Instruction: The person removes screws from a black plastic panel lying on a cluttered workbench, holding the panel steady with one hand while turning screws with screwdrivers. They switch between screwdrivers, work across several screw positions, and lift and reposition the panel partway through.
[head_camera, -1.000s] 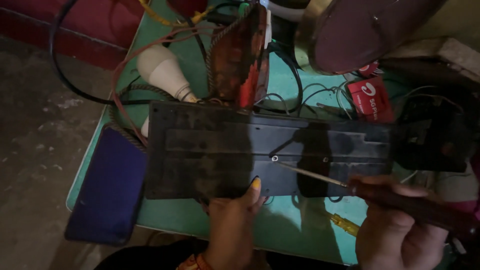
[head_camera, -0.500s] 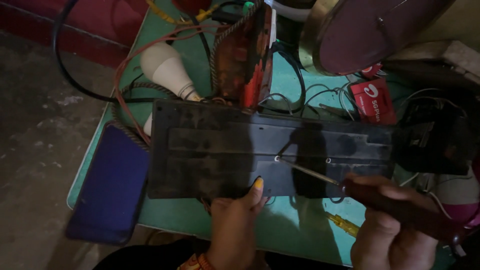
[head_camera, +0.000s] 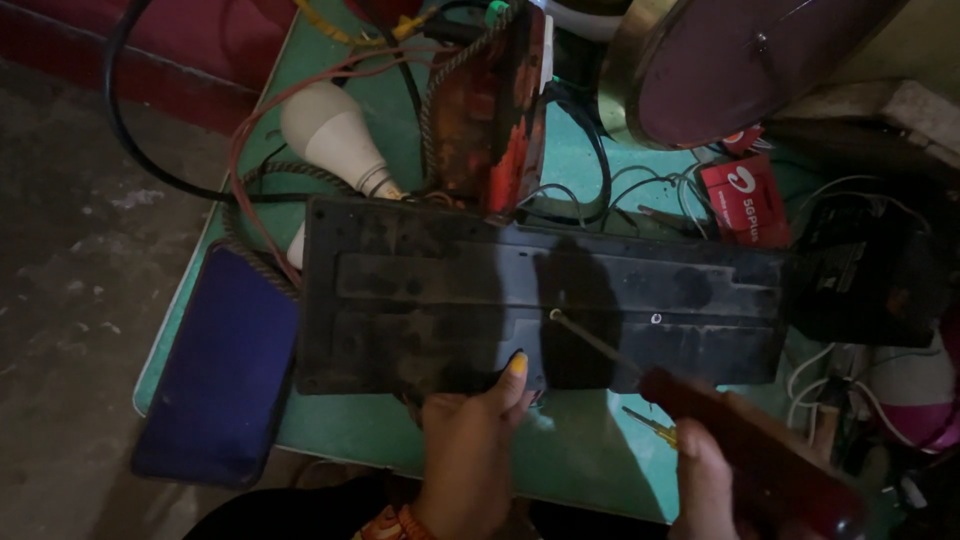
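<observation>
A long black plastic panel (head_camera: 420, 300), face down and dusty, lies across the green table (head_camera: 585, 455). My left hand (head_camera: 468, 440) grips its near edge, thumb on top. My right hand (head_camera: 705, 480) holds a screwdriver (head_camera: 745, 445) with a dark red handle. The thin metal shaft slants up and left, and its tip sits in a screw hole near the middle of the panel. A second small screw hole (head_camera: 655, 319) shows a little to the right.
A dark blue flat case (head_camera: 220, 370) overhangs the table's left edge. Behind the panel are a white bulb (head_camera: 330, 140), a red-brown box (head_camera: 485, 110), tangled wires (head_camera: 600, 185), a red packet (head_camera: 745, 195), a black box (head_camera: 865, 270) and a round metal lid (head_camera: 740, 55).
The screwdriver tip has stayed in the middle screw hole while my right hand and the handle have dropped lower and to the right in view. My left hand holds its place.
</observation>
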